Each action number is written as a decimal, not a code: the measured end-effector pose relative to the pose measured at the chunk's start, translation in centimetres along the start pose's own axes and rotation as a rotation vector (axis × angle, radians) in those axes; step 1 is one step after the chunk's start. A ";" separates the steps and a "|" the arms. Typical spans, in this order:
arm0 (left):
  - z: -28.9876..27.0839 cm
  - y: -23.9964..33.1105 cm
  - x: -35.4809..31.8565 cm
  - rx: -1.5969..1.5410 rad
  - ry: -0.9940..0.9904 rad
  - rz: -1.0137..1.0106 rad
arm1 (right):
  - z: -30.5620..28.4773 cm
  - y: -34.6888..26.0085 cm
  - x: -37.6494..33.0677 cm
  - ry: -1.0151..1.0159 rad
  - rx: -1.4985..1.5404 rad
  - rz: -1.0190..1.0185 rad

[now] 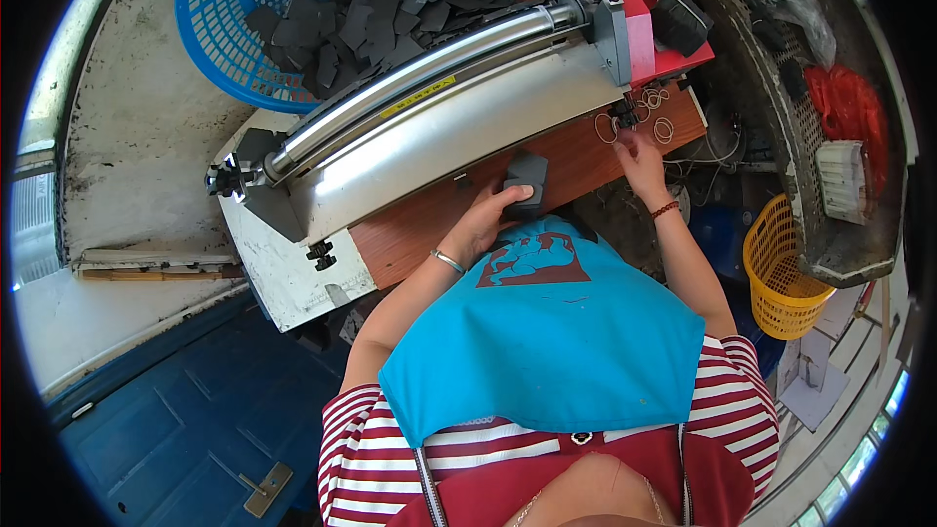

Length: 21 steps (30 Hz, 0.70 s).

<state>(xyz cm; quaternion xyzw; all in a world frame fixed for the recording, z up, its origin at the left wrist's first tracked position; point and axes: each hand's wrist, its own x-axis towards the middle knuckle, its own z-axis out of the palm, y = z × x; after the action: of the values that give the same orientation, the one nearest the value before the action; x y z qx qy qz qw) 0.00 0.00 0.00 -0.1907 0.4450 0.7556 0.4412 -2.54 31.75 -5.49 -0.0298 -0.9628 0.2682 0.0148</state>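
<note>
The dark grey, flat-sided piece (pixel 528 171) is just off centre toward one o'clock, over the reddish-brown counter (pixel 410 234); its long axis runs roughly twelve to six, free end toward twelve. Leftmost, at eleven o'clock, a round blue plastic basket (pixel 217 24) holds dark grey flat scraps (pixel 371 29), beside a silver metal roller machine (pixel 488 102) with a dark-printed yellow label strip (pixel 418 96). The left hand (pixel 485 218) grips the piece. At two o'clock, the right hand (pixel 639 161), fingers bent, nears thin pale loops (pixel 652 98); I cannot tell whether it grips any.
</note>
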 end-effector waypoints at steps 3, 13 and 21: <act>0.6 -0.8 0.6 0.002 0.102 0.031 | 0.9 -3.7 -1.3 -0.394 0.766 0.282; -1.5 -3.5 2.9 0.039 0.271 0.202 | 4.1 -12.1 -3.3 -0.526 0.531 -0.080; -1.2 -4.0 3.7 -0.157 0.253 -0.027 | 4.6 -12.1 -2.6 -0.404 0.262 -0.255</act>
<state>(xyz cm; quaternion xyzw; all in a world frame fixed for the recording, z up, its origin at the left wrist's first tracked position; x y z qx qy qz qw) 1.26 1.72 -5.19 -0.3244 0.4340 0.7519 0.3757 -0.78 18.88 -3.25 0.1482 -0.8992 0.3871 -0.1403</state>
